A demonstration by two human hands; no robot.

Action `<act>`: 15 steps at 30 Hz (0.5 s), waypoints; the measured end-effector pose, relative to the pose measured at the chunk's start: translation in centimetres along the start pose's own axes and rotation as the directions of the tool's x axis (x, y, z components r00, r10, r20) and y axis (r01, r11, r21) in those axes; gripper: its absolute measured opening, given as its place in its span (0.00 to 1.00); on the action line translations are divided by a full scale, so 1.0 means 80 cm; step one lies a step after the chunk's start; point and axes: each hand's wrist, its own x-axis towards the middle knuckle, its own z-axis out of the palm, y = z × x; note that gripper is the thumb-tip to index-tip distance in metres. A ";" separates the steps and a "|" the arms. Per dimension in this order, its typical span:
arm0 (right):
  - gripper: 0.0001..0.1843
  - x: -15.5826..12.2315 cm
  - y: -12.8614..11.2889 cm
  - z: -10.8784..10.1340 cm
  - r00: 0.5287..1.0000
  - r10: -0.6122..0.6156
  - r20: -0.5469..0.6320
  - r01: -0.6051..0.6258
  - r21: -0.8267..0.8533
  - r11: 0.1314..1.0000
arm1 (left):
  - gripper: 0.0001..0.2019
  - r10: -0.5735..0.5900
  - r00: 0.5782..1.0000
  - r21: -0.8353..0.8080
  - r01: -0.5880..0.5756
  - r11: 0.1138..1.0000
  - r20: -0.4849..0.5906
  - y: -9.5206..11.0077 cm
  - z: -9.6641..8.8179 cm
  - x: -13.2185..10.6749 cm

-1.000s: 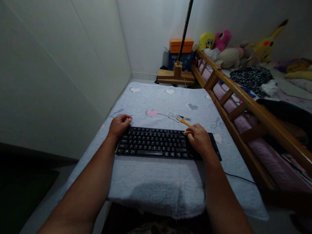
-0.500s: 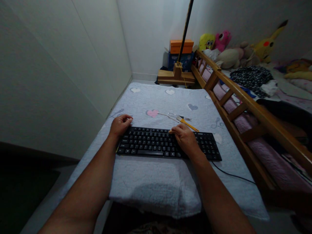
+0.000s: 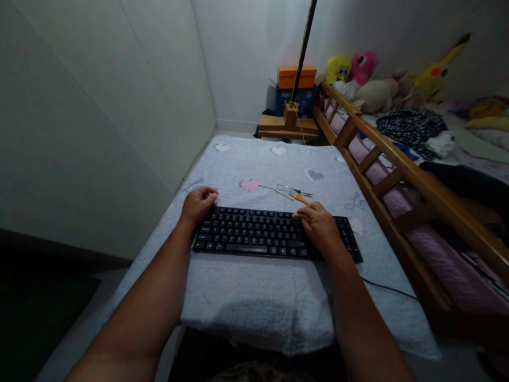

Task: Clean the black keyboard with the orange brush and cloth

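Observation:
A black keyboard (image 3: pixel 250 232) lies flat on a pale blue cloth (image 3: pixel 254 286). My left hand (image 3: pixel 200 204) is curled over its far left corner, thumb against the index finger; the undersides of its fingers are hidden. Above the far key row, toward the right end, my right hand (image 3: pixel 318 223) is closed in a pinch. A small pale tip shows at its fingertips, too small to name. Just beyond the keyboard lie a brush (image 3: pixel 300 198) with a yellow handle, partly behind my right hand, and several thin metal-looking tools (image 3: pixel 281 191).
The keyboard's black cable (image 3: pixel 392 288) runs off to the right. A wooden bed rail (image 3: pixel 401 164) borders the cloth on the right, with plush toys (image 3: pixel 338 69) behind. On the left stands a pale wall panel (image 3: pixel 119 106). A wooden stand (image 3: pixel 288 124) rises beyond the far edge.
My right hand has slid to the right along the keyboard's far row, still pinched, and now covers part of the brush handle and number keys. My left hand stays at the corner.

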 end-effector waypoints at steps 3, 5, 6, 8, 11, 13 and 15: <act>0.10 -0.002 0.009 -0.009 0.999 0.044 0.005 -0.044 -0.042 0.998 | 0.13 -0.011 1.000 -0.011 0.011 1.000 -0.003 0.003 0.000 -0.001; 0.10 -0.003 0.014 -0.014 0.998 0.064 0.010 -0.063 -0.072 0.995 | 0.13 -0.012 1.000 -0.016 0.012 1.000 -0.002 0.005 0.000 -0.002; 0.10 -0.004 0.017 -0.017 0.997 0.070 0.013 -0.069 -0.083 0.994 | 0.13 -0.011 1.000 -0.015 0.011 1.000 -0.002 0.006 0.000 -0.002; 0.11 -0.006 0.023 -0.023 0.996 0.084 0.012 -0.082 -0.099 0.992 | 0.13 -0.003 1.000 -0.004 0.003 1.000 -0.007 0.007 -0.001 -0.003; 0.12 -0.008 0.031 -0.032 0.994 0.110 0.005 -0.108 -0.120 0.987 | 0.13 -0.001 1.000 -0.004 0.001 1.000 -0.007 0.008 -0.001 -0.003; 0.12 -0.009 0.036 -0.038 0.992 0.127 0.006 -0.125 -0.134 0.983 | 0.14 -0.003 1.000 -0.016 0.003 1.000 0.000 0.008 -0.001 -0.003; 0.12 -0.010 0.040 -0.043 0.989 0.147 0.007 -0.145 -0.144 0.979 | 0.14 -0.003 1.000 -0.021 0.003 1.000 0.003 0.007 -0.002 -0.003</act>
